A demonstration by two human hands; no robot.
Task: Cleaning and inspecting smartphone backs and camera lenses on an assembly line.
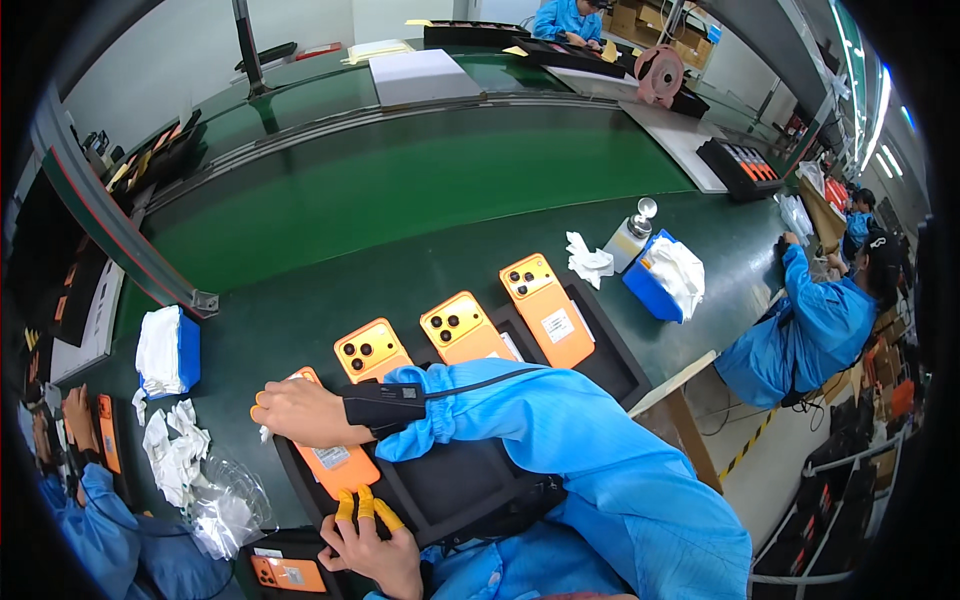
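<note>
My right hand (308, 412) reaches across from the right, over the upper part of an orange phone (348, 476). Its fingers are closed, and a bit of white wipe (265, 434) shows under them. Yellow finger covers are on my left hand (375, 550); its fingers are spread, and their tips touch the phone's lower end. This phone lies back up in a black tray (450, 485), its camera area hidden by my right hand. Three more orange phones, one left (372, 348), one middle (465, 330) and one right (550, 315), lie along the tray's far side.
Blue boxes of white wipes stand left (190, 352) and right (650, 298), with a pump bottle (627, 240) by the right one. Crumpled wipes (172, 455) and clear plastic (232, 505) lie left. Another orange phone (288, 573) is below. Co-workers (810, 310) sit on both sides.
</note>
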